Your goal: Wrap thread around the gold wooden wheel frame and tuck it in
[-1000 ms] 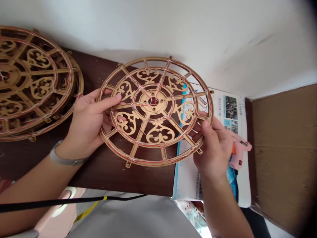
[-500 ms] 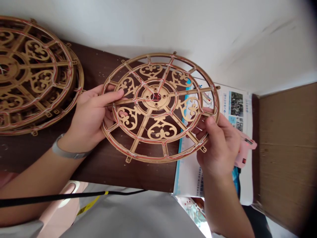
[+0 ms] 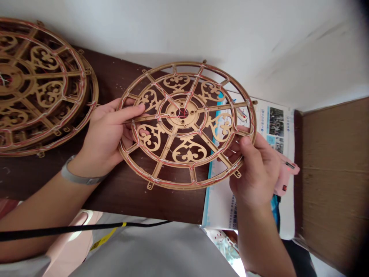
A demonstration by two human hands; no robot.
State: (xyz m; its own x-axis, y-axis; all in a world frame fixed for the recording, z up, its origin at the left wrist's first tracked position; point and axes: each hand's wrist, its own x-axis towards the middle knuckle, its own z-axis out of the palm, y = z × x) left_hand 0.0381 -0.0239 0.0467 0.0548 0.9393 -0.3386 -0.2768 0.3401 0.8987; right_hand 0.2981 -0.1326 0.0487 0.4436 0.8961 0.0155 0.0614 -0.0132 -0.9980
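Observation:
Between my hands is a round gold openwork frame (image 3: 190, 165), held up above the dark table and tilted towards me. Red and white wires run along its rings and spokes and meet at the hub. My left hand (image 3: 105, 129) grips the left rim, thumb on top and fingers beneath. On the right, my right hand (image 3: 256, 165) closes round the lower right rim, its thumb on the front and fingertips showing behind. Left of my left hand lies a stack of similar gold frames (image 3: 65, 132), cut off by the picture's edge.
A pink tool (image 3: 284, 181), partly behind my right hand, rests on a printed sheet (image 3: 219, 200) over the brown table (image 3: 123, 196). A white wall (image 3: 173, 30) stands behind the table, and a cardboard panel (image 3: 334, 169) is on the right. A black cord (image 3: 86, 227) crosses in front.
Almost nothing differs. The held frame and both hands appear in nearly the same place, with only a very slight shift of the whole view.

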